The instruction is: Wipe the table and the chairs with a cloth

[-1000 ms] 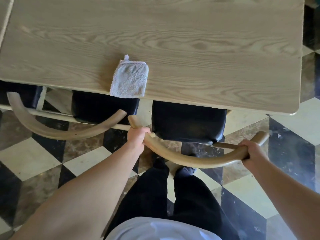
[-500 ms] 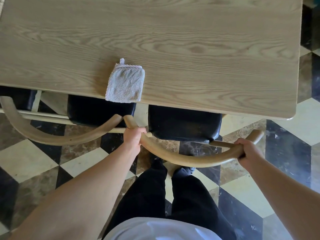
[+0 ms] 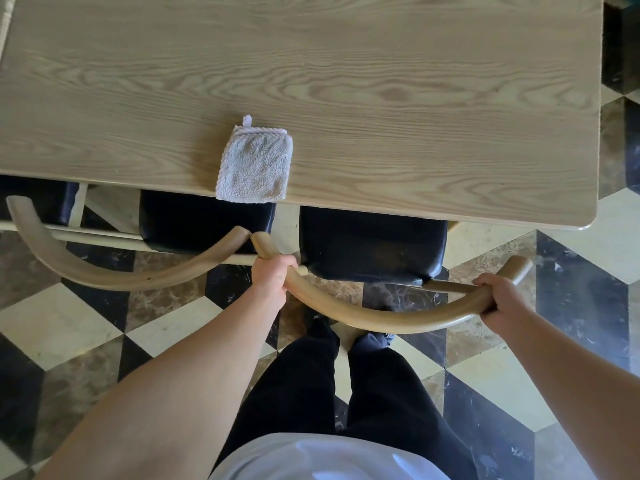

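Nothing visible is telling whether any wiping is done; judging by the layout, the work appears to be paused on moving furniture, since neither hand is holding the cloth. Starting at the left, a second chair point(image 3: 114, 271) is standing tucked under the surface point(image 3: 346, 81), its curved wooden back nearly touching the neighbouring one. Next, the folded pale cloth point(image 3: 254, 166) is lying flat at the near edge of the surface, slightly overhanging it, above the gap between the two black seats and well apart from both hands. Just below it, the left hand point(image 3: 272, 275) is gripping the left end of the curved backrest of the chair point(image 3: 381, 317) in front of the person, its fingers point(image 3: 287, 263) wrapping round the rail. Further right, the right hand point(image 3: 498, 303) is clasping the other end of the same rail, fingers curling over the top. The chair's black seat is sitting partly under the surface. Picking the cloth up again is probably what is coming before any wiping can go on.
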`<state>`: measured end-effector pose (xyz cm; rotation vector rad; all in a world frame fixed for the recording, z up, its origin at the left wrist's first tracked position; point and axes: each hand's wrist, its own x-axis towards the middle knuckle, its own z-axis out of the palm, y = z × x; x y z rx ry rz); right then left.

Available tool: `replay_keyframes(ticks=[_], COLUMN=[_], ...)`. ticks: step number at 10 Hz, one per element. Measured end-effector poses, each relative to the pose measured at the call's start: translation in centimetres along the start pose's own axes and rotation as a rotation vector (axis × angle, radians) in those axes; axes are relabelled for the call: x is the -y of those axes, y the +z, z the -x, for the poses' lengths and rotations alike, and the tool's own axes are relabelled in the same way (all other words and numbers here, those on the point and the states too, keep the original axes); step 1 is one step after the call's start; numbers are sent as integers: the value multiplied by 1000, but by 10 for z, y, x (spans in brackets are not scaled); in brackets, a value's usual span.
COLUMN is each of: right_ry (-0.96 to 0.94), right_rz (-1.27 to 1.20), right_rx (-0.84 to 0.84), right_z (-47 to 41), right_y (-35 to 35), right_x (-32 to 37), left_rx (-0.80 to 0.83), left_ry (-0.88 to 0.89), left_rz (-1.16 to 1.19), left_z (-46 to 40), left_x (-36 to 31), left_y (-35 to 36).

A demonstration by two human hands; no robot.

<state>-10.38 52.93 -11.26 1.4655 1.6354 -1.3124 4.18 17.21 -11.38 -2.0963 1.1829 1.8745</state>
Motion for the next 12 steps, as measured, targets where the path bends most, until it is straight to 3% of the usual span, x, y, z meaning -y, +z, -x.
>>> replay_keyframes(ticks=[2, 4, 7, 9, 10, 11, 12], right_ry=[-53, -274, -421, -437, -563, -659, -629], right_rz=[116, 339, 390, 428, 629, 804, 919], right_rx=[-56, -262, -236, -112, 0, 169, 371], right_z=[9, 54, 136, 194, 219, 250, 278], right_y=[5, 24, 60, 113, 140, 159, 179], right_x=[-4, -35, -114, -167, -194, -223, -245], left_rx=[105, 71, 156, 280, 239, 247, 319], left_ry=[-15, 216, 437, 674, 801, 882, 899], left_rz=[-146, -586, -939, -1071, -1098, -1180, -1264], left_z=[-8, 13, 47, 63, 63, 59, 55], left_x=[-7, -8, -13, -21, -27, -25, -29], left_y=[-13, -18, -48, -121, -166, -210, -250])
